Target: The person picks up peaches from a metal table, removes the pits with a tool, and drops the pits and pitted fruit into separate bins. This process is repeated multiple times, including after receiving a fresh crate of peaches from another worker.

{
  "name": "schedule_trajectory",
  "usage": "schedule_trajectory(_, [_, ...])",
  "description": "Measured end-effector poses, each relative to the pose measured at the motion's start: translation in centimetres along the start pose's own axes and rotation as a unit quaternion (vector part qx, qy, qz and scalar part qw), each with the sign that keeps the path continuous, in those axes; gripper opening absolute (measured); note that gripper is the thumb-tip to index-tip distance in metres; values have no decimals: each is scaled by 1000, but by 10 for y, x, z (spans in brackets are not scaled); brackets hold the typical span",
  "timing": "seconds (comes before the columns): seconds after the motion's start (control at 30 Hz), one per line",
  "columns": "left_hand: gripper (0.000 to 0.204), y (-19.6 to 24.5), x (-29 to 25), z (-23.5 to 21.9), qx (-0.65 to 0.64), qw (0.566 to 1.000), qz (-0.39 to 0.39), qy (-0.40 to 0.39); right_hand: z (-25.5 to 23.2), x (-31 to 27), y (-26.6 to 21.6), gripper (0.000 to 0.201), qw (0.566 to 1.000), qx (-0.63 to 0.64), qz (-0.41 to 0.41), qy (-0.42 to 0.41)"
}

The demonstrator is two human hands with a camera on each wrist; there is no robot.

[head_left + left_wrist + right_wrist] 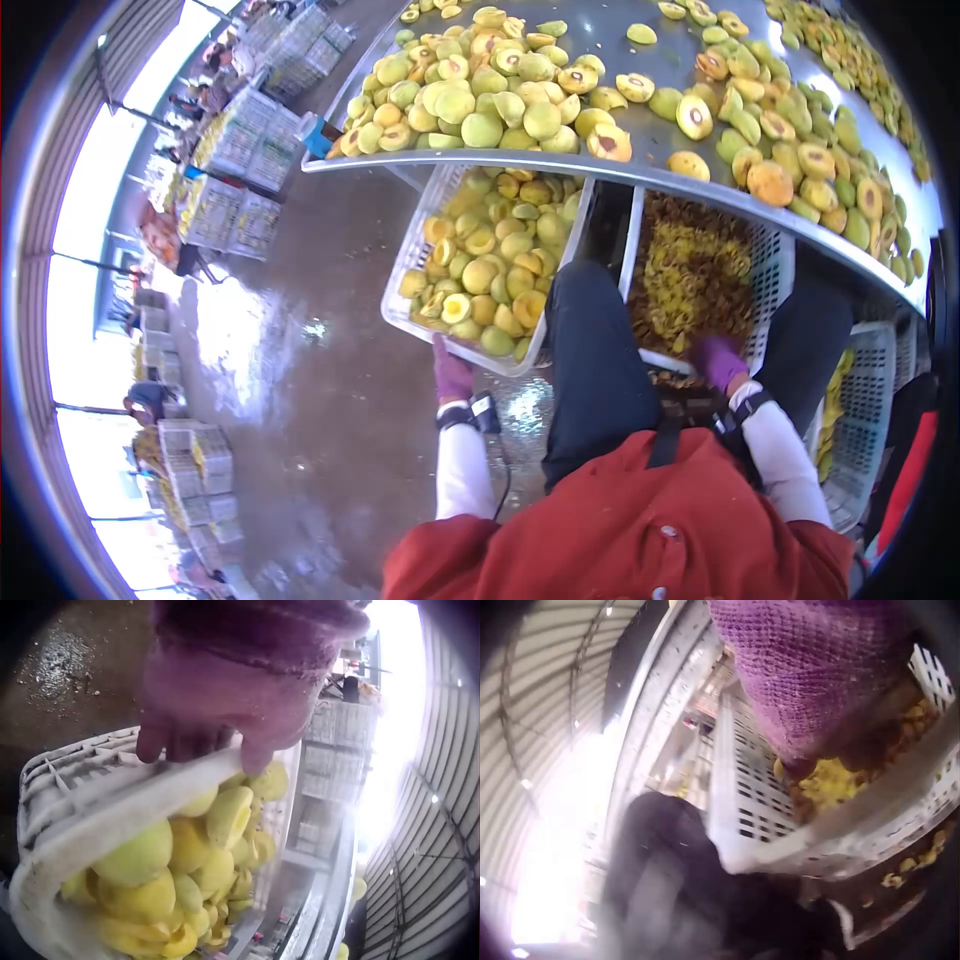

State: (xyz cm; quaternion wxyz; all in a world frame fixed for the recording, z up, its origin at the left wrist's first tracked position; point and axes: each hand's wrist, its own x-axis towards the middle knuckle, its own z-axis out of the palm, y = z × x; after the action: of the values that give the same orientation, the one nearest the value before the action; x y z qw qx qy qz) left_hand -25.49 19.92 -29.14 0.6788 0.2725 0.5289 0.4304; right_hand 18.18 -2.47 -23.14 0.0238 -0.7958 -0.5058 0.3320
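My left hand [454,376], in a purple glove, grips the near rim of a white plastic crate [395,300]. In the left wrist view, its thumb hooks inside the rim and the fingers lie outside. Yellow-green fruit [480,272], much of it cut in half, fills this crate. My right hand [718,362], also gloved in purple, is at the near end of a second white crate [775,275] between the knees. Its fingers reach down past the rim to yellow and brown scraps [831,784]; the fingertips are blurred, and I cannot tell whether they hold any.
A metal table [650,165] above the crates bears heaps of halved fruit. Another crate [868,400] with yellow pieces stands by the right leg. Wet floor [330,400] lies to the left, with stacked crates [245,140] and people farther off.
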Motion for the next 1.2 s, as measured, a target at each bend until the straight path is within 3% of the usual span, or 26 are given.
schedule_trajectory(0.07, [62, -20, 28, -22, 222, 967, 124, -25, 21, 8, 2, 24, 982, 63, 123, -129])
schedule_trajectory(0.1, [62, -20, 29, -11, 177, 980, 93, 4, 48, 25, 31, 31, 995, -25, -16, -94])
schedule_trajectory(0.13, [63, -20, 28, 0, 130, 989, 64, 34, 45, 29, 38, 40, 992, -74, -29, -101])
schedule_trajectory(0.17, [62, -15, 29, 11, 6, 997, -28, 72, 35, 29, 39, 50, 986, -123, -42, -106])
schedule_trajectory(0.27, [46, -25, 27, 20, -61, 991, -39, 117, 17, 22, 31, 52, 979, -173, 11, -106])
schedule_trajectory(0.33, [51, -49, 41, 1, 62, 993, 46, 91, 16, 21, 26, 45, 978, -150, 1, -141])
schedule_trajectory(0.37, [62, -82, 58, -32, 213, 969, 120, 49, 19, 23, 31, 45, 971, -173, -12, -163])
schedule_trajectory(0.4, [27, -65, 16, -10, 300, 940, 113, 113, 26, 23, 42, 45, 974, -157, -73, -145])
schedule_trajectory(0.43, [26, -55, 6, 2, 380, 903, 98, 172, 28, 26, 48, 44, 974, -138, -132, -125])
schedule_trajectory(0.47, [24, -50, -1, 0, 477, 851, 79, 205, 8, 19, 32, 36, 975, -110, -61, -181])
schedule_trajectory(0.5, [23, -44, -7, -10, 600, 769, 47, 214, -22, -8, -10, 27, 977, -65, -63, -193])
schedule_trajectory(0.57, [21, -35, -10, -40, 872, 481, 34, 80, 22, -11, 25, 23, 988, -77, -120, -54])
schedule_trajectory(0.6, [21, -37, -5, -43, 883, 455, 105, 55, 34, -19, 44, 22, 984, -97, -137, 56])
schedule_trajectory(0.63, [24, -30, -1, -7, 686, 705, 178, 28, 36, -29, 49, 21, 979, -74, -113, 150])
schedule_trajectory(0.67, [30, -21, 1, 31, 423, 873, 239, -40, 36, -20, 51, 26, 993, -75, -44, 77])
schedule_trajectory(0.7, [37, -9, 5, 46, 505, 851, 146, -3, -12, -47, 3, 32, 986, -70, 73, 136])
schedule_trajectory(0.77, [59, 14, -2, 41, 654, 744, -68, 118, -37, -54, -17, 45, 979, 3, 90, 180])
schedule_trajectory(0.83, [72, 20, -9, 45, 704, 660, -175, 196, -36, -68, -17, 45, 985, -41, 44, 164])
schedule_trajectory(0.87, [82, 16, -10, 59, 716, 637, 34, 284, -37, -69, -12, 45, 984, -95, -5, 151])
schedule_trajectory(0.9, [91, 11, -14, 70, 697, 577, 238, 354, -30, -68, 2, 45, 985, -91, -11, 148])
schedule_trajectory(0.97, [97, 15, -17, 112, 725, 661, 56, 186, -9, -65, 26, 41, 952, -265, -151, -36])
schedule_trajectory(1.0, [97, 12, -24, 127, 728, 657, 53, 190, -12, -62, 20, 36, 972, -224, -65, 34])
schedule_trajectory(1.07, [100, 10, -33, 146, 780, 619, 10, 92, -41, -61, -8, 38, 978, -179, -53, 97])
schedule_trajectory(1.1, [100, 10, -27, 144, 782, 615, 10, 96, -48, -63, -13, 39, 977, -135, -34, 161])
schedule_trajectory(1.13, [101, 5, -22, 138, 769, 633, 34, 84, -35, -61, 7, 39, 978, -131, -37, 155])
schedule_trajectory(1.2, [98, 10, -33, 134, 754, 648, 70, 79, 4, -54, 54, 47, 940, -273, -187, -84])
